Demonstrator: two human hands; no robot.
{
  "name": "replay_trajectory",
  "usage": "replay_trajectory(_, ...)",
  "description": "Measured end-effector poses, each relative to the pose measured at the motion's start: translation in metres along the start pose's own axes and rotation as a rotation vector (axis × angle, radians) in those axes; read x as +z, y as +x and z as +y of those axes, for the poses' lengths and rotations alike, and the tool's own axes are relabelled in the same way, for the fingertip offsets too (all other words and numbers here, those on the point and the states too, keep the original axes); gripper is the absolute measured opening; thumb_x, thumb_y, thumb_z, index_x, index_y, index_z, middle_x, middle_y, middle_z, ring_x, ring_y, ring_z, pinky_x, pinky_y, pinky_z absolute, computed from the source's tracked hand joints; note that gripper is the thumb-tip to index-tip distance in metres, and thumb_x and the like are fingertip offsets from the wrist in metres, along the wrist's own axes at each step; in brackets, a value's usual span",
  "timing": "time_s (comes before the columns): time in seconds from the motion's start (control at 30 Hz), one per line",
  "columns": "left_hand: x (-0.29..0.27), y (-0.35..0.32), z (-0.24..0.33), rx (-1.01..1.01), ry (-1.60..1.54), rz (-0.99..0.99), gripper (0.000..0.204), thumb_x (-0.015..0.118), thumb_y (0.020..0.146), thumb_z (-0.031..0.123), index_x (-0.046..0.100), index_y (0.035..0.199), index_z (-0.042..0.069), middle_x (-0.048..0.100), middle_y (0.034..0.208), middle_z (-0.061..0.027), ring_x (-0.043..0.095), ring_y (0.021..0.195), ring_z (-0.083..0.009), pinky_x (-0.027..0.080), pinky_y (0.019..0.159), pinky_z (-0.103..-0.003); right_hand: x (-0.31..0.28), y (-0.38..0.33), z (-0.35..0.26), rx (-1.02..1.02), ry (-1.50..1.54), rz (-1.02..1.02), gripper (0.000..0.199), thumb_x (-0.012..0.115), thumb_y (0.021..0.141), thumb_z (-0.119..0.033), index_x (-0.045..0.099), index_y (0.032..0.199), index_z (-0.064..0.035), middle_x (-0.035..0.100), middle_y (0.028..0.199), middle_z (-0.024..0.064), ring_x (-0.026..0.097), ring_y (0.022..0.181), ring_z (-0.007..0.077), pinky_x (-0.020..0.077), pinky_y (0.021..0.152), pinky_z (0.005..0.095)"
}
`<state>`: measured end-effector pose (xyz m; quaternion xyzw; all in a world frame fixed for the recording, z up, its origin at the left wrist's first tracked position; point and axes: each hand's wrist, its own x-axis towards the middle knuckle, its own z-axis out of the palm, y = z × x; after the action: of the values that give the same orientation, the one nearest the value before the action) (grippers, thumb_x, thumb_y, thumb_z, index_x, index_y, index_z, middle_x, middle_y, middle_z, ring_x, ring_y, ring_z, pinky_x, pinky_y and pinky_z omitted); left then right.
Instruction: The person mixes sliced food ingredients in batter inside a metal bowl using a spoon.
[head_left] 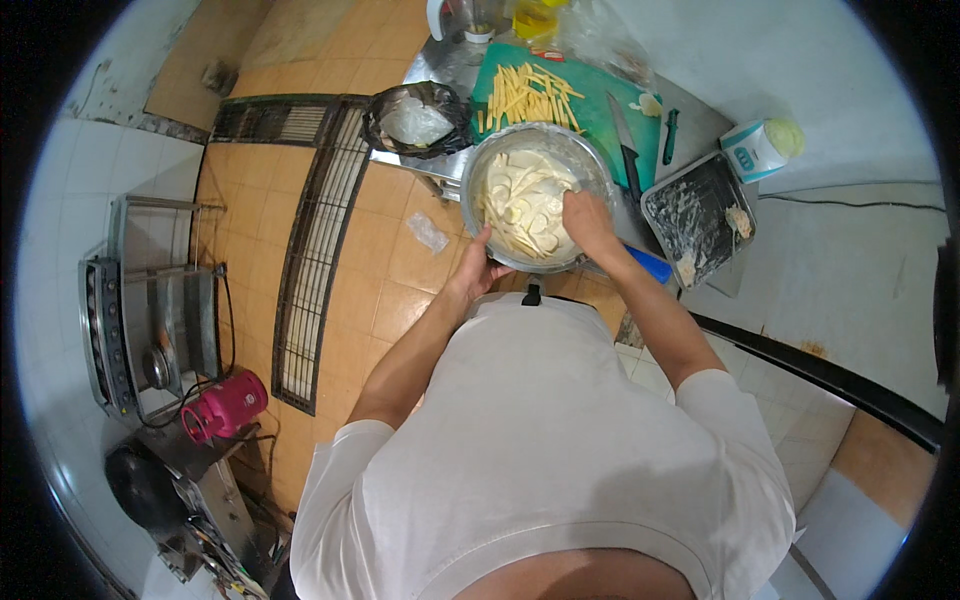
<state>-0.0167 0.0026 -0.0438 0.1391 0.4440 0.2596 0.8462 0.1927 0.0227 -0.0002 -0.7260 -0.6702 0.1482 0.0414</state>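
A round metal bowl (472, 215) stands in front of me at the near edge of the worktop. Pale strips and slices coated in a creamy batter (525, 205) fill it. My left hand (478, 268) grips the bowl low on its near left side, thumb up against the wall. Over the bowl's right part is my right hand (588, 220), its fingers curled into a fist at the edge of the batter. Whatever the fist may hold is hidden. Beyond the bowl, a heap of cut potato sticks (525, 95) lies on a green cutting board (595, 95).
Right of the bowl are a black-handled knife (630, 160), a green-handled tool (670, 138), a floury metal tray (700, 215) and a white package (755, 150). A black plastic bag (455, 105) sits at the left. A pink gas cylinder (230, 405) stands across the tiled floor.
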Motion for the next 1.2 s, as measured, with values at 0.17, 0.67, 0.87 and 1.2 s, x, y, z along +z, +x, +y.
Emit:
replay_trajectory(0.17,0.003,-0.002,0.001,0.006,0.007,0.022,0.059,0.032,0.094,0.048,0.031,0.134,0.005,0.040,0.133,-0.0135,0.046,0.116,-0.0243,0.048,0.089,-0.038,-0.006,0.026,0.022,-0.033,-0.038,0.115,0.021,0.042,0.080,-0.006,0.061,0.080,0.0016,0.060,0.073,0.0253,0.062,0.070,0.0404,0.0503,0.064,0.0464)
replay_trajectory(0.67,-0.003,0.002,-0.004,-0.006,-0.026,0.029,0.060,0.032,0.093,0.051,0.031,0.133,0.006,0.042,0.132,-0.0111,0.047,0.116,-0.0229,0.052,0.084,-0.036,0.008,-0.024,-0.010,-0.249,0.062,-0.221,0.027,0.046,0.079,-0.008,0.063,0.098,-0.0048,0.061,0.083,0.0245,0.062,0.080,0.0389,0.0496,0.071,0.0451)
replay_trajectory(0.87,0.003,-0.001,0.001,-0.011,-0.024,0.021,0.060,0.029,0.094,0.051,0.028,0.136,0.008,0.037,0.136,-0.0113,0.042,0.120,-0.0235,0.046,0.091,-0.039,-0.001,-0.016,-0.013,-0.140,-0.074,-0.097,0.019,0.045,0.080,-0.008,0.060,0.085,0.0027,0.060,0.082,0.0261,0.063,0.071,0.0376,0.0512,0.060,0.0450)
replay_trajectory(1.2,-0.001,0.004,-0.002,-0.007,-0.012,0.007,0.060,0.029,0.093,0.051,0.029,0.135,0.008,0.038,0.134,-0.0107,0.046,0.114,-0.0227,0.048,0.082,-0.037,0.010,-0.008,-0.002,-0.258,0.052,0.045,0.024,0.047,0.077,-0.008,0.064,0.095,-0.0045,0.061,0.074,0.0229,0.062,0.071,0.0390,0.0512,0.063,0.0445)
